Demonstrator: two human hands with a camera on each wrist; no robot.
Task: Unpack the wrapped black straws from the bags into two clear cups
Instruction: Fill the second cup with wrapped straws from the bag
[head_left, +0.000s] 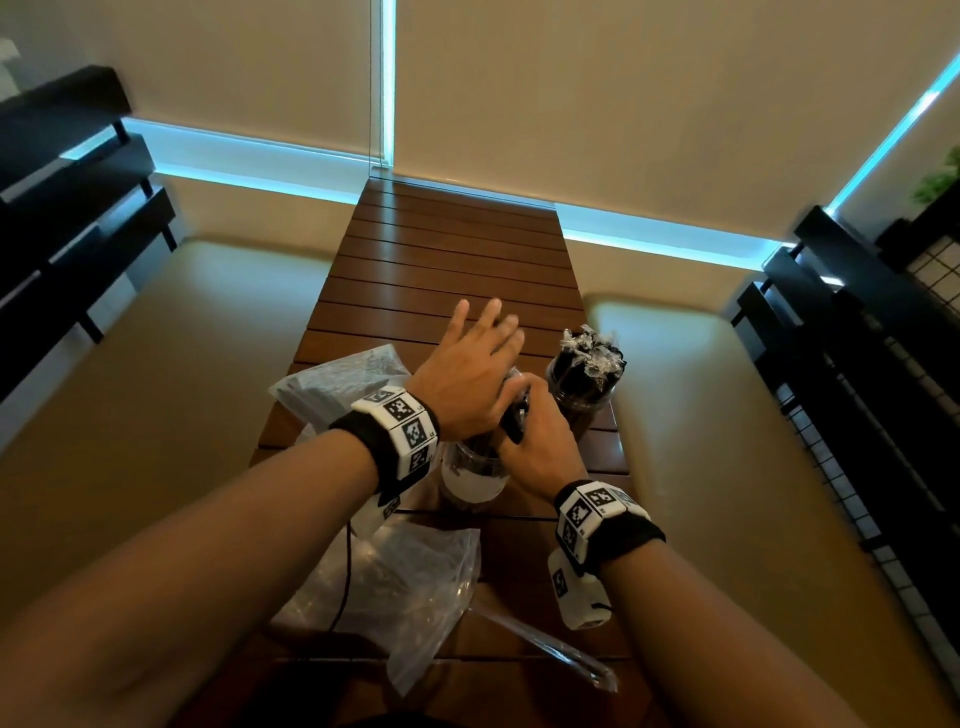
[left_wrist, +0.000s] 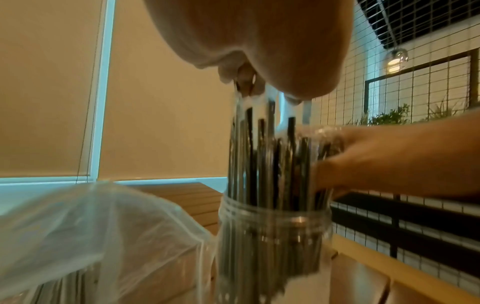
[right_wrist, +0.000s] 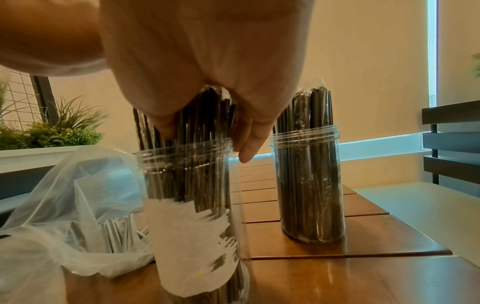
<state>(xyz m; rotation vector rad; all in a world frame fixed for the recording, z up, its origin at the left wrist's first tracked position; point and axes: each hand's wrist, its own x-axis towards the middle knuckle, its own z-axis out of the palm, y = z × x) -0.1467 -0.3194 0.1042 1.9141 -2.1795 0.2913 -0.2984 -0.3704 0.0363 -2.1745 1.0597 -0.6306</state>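
Two clear cups stand on the slatted wooden table (head_left: 441, 249). The far cup (head_left: 584, 387) (right_wrist: 309, 185) is packed with wrapped black straws. The near cup (head_left: 472, 480) (left_wrist: 275, 236) (right_wrist: 187, 205) also holds a bundle of wrapped black straws (left_wrist: 262, 156) (right_wrist: 205, 115). My right hand (head_left: 535, 431) (right_wrist: 207, 61) grips this bundle above the rim, thumb on one side and fingers on the other. My left hand (head_left: 470, 358) (left_wrist: 259, 41) lies over the straw tops with its fingers straight and spread. A clear bag (head_left: 343, 384) (right_wrist: 78, 205) with more straws lies left of the near cup.
A second crumpled clear bag (head_left: 395, 587) lies on the table's near end, with a long clear strip (head_left: 550, 654) beside it. Cream bench seats (head_left: 727, 415) flank the narrow table, with dark slatted backrests (head_left: 857, 364) beyond. Bare table slats stretch past the cups.
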